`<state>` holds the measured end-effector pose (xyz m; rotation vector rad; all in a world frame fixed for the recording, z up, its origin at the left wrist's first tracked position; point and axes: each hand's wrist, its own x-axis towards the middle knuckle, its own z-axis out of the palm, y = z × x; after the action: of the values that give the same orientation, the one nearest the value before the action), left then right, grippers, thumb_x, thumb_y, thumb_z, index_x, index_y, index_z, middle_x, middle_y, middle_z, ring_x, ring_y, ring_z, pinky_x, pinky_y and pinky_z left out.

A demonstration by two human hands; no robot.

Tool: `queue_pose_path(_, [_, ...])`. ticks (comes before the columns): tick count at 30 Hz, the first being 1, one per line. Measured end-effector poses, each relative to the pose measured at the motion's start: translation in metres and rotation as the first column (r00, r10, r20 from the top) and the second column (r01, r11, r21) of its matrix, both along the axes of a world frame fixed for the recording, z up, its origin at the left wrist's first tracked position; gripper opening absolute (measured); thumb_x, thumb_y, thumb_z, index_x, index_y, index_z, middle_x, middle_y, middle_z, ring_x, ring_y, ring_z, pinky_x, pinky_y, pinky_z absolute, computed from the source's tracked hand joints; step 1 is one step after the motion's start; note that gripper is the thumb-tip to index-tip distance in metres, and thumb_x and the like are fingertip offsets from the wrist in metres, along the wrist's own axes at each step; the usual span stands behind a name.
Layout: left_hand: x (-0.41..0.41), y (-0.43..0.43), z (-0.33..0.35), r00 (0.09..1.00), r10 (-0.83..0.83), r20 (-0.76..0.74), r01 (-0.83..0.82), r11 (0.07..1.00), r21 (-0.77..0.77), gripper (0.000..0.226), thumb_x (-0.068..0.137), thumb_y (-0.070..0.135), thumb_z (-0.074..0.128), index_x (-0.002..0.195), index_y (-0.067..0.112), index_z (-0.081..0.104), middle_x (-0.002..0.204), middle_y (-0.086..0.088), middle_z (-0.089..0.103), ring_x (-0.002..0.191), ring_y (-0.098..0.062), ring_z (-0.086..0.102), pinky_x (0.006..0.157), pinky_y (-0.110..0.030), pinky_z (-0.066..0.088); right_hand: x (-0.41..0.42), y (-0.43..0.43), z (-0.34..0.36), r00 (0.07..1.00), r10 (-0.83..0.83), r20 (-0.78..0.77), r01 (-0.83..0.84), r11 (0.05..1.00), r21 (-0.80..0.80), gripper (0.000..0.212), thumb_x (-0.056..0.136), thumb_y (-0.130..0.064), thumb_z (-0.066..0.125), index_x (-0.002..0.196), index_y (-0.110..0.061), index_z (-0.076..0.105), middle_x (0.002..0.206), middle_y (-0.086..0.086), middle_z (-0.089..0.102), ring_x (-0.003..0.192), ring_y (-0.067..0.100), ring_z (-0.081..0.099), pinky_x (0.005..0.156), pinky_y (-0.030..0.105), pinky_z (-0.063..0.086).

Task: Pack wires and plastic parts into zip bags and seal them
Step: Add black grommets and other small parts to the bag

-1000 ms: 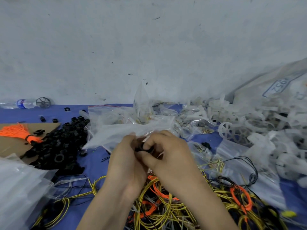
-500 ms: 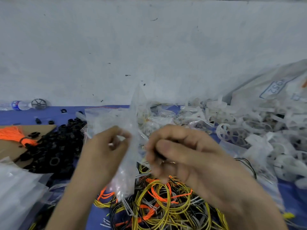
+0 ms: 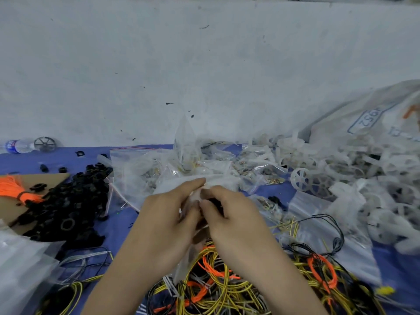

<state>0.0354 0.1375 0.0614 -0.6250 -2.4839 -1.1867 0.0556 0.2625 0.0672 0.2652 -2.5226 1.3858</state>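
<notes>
Both hands are back together: the left hand [image 3: 163, 223] pinches the clear zip bag [image 3: 181, 269] at its top, and the right hand [image 3: 236, 221] pinches a black part [image 3: 214, 202] against it, above the tangled wires [image 3: 227, 289] on the blue table [image 3: 118, 226].

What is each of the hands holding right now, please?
Left hand: pinches the clear zip bag.
Right hand: grips a small black part.

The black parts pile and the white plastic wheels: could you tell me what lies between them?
In the head view, a heap of clear zip bags lies between the black parts pile and the white plastic wheels.
</notes>
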Motion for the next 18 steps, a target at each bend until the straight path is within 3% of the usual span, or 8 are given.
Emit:
queue_pose_path(3, [0.002,-0.001,0.001,0.996,-0.083,0.026,0.083,0.996,0.016,0.042,0.096,0.021,0.047,0.130,0.045,0.047,0.061,-0.001,0.061,0.044,-0.007,0.050,0.050,-0.016,0.041,-0.007,0.008,-0.003,0.992,-0.124,0.012,0.118,0.965,0.235,0.019,0.099,-0.028,0.042,0.089,-0.012,0.049,0.088,0.010,0.060,0.084,0.026,0.058,0.066,0.030,0.037])
queue_pose_path(4, [0.002,0.000,0.000,0.994,-0.099,0.040,0.098,0.995,0.013,0.041,0.096,0.022,0.046,0.131,0.044,0.047,0.056,0.002,0.059,0.045,-0.006,0.051,0.052,-0.016,0.042,-0.007,0.008,-0.004,0.989,-0.143,0.024,0.130,0.951,0.280,0.020,0.098,-0.031,0.044,0.089,-0.014,0.047,0.090,0.011,0.060,0.086,0.028,0.060,0.069,0.031,0.040])
queue_pose_path(7, [-0.001,0.000,-0.003,0.991,-0.091,0.096,0.093,0.996,-0.015,0.039,0.098,0.024,0.042,0.132,0.042,0.049,0.051,0.020,0.056,0.047,0.001,0.053,0.054,-0.011,0.040,-0.003,0.004,-0.004,0.996,-0.082,0.045,0.065,0.955,0.289,0.026,0.093,-0.034,0.052,0.111,-0.016,0.059,0.102,0.008,0.066,0.090,0.024,0.064,0.079,0.032,0.050])
queue_pose_path(9, [-0.004,-0.005,-0.005,0.991,-0.064,0.118,0.064,0.998,0.001,0.038,0.099,0.023,0.040,0.132,0.040,0.050,0.048,0.019,0.053,0.045,0.000,0.051,0.051,-0.011,0.037,0.000,0.007,0.000,1.000,-0.002,0.024,-0.001,0.990,0.140,0.024,0.091,-0.031,0.056,0.112,-0.023,0.066,0.087,-0.002,0.071,0.077,0.013,0.069,0.073,0.024,0.053])
queue_pose_path(10, [-0.006,-0.010,-0.006,0.991,-0.043,0.124,0.041,0.999,0.017,0.038,0.099,0.021,0.040,0.133,0.037,0.051,0.045,0.014,0.050,0.043,-0.002,0.048,0.048,-0.011,0.035,0.002,0.010,0.005,1.000,0.008,0.019,-0.008,1.000,0.024,0.018,0.090,-0.031,0.059,0.102,-0.024,0.070,0.072,-0.007,0.070,0.064,0.007,0.068,0.066,0.021,0.054])
queue_pose_path(12, [-0.014,-0.021,-0.009,0.988,0.019,0.150,-0.026,0.999,0.043,0.038,0.100,0.018,0.040,0.135,0.029,0.052,0.040,0.010,0.041,0.040,-0.005,0.042,0.046,-0.014,0.034,-0.003,0.025,0.009,0.992,-0.106,-0.067,0.094,0.982,-0.164,0.014,0.087,-0.031,0.061,0.086,-0.024,0.073,0.062,-0.013,0.068,0.055,0.003,0.065,0.062,0.022,0.054])
queue_pose_path(15, [-0.023,-0.036,-0.012,0.978,0.084,0.192,-0.099,0.992,0.072,0.034,0.101,0.016,0.039,0.129,0.017,0.057,0.037,0.010,0.038,0.037,-0.005,0.040,0.047,-0.019,0.033,-0.027,0.055,-0.006,0.953,-0.301,-0.037,0.294,0.947,-0.132,0.019,0.087,-0.030,0.058,0.091,-0.021,0.074,0.087,-0.018,0.069,0.088,0.005,0.064,0.084,0.034,0.051])
queue_pose_path(18, [-0.024,-0.042,-0.014,0.973,0.089,0.213,-0.107,0.992,0.071,0.026,0.101,0.018,0.040,0.113,0.009,0.061,0.037,0.010,0.037,0.036,-0.005,0.039,0.043,-0.014,0.031,-0.068,0.068,-0.033,0.933,-0.272,0.237,0.250,0.961,0.121,0.022,0.094,-0.028,0.054,0.098,-0.017,0.072,0.114,0.000,0.067,0.107,0.020,0.058,0.088,0.037,0.046])
